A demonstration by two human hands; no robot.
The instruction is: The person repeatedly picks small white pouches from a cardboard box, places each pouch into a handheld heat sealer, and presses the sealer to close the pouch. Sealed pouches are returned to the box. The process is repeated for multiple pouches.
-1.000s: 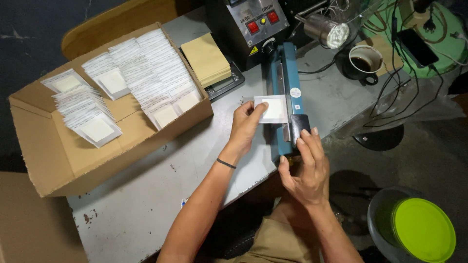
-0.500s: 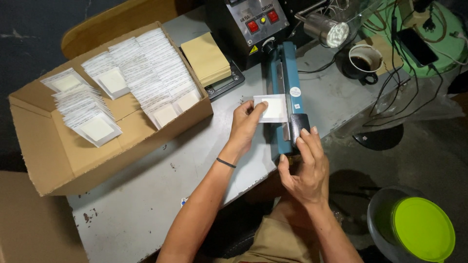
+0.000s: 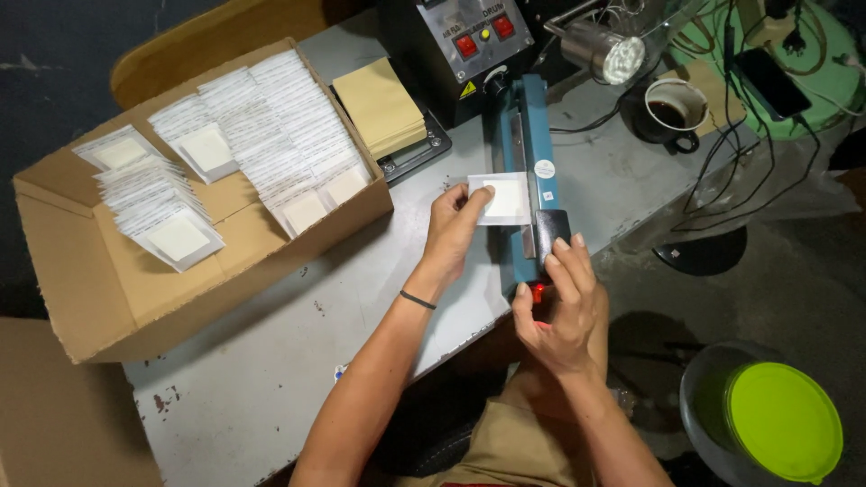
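My left hand pinches a small clear packet with a white square inside, its right edge lying under the arm of a blue heat sealer on the grey table. My right hand rests on the sealer's black handle at the near end, fingers pressing down on it. A small red light glows at the sealer's front, beside my thumb.
A cardboard box on the left holds rows of sealed packets. A stack of tan envelopes sits on a scale behind. A black control box, a lamp, a coffee cup, cables and a green-lidded bucket surround the table.
Both hands stay in place at the sealer. The red light at the sealer's front now shows beside my right thumb.
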